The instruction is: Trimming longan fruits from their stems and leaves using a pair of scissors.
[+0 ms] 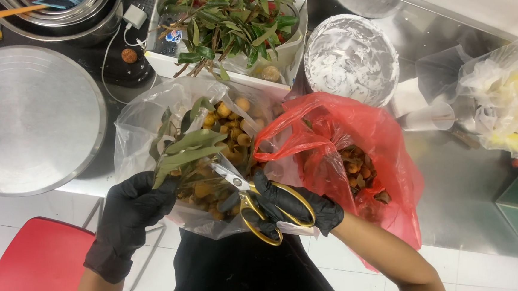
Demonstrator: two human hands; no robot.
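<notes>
Head view: left hand (132, 208) gripped a leafy longan sprig (183, 153) over the clear bag (134, 120). Right hand (286, 205) was closed on gold-handled scissors (252, 207), blades w/ tips at the stems. Trimming step, I'd judge; next cut needs blades around one stem. Red bag (385, 150) sat right, holding cut fruit; white foam box (167, 62) behind.

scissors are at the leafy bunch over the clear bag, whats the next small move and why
Probably close the scissors on the stem just below the leaves. The right hand has the blades open and aimed at the bunch, the left hand grips it steady, and the brown fruit hangs over the clear bag to catch it.
</notes>
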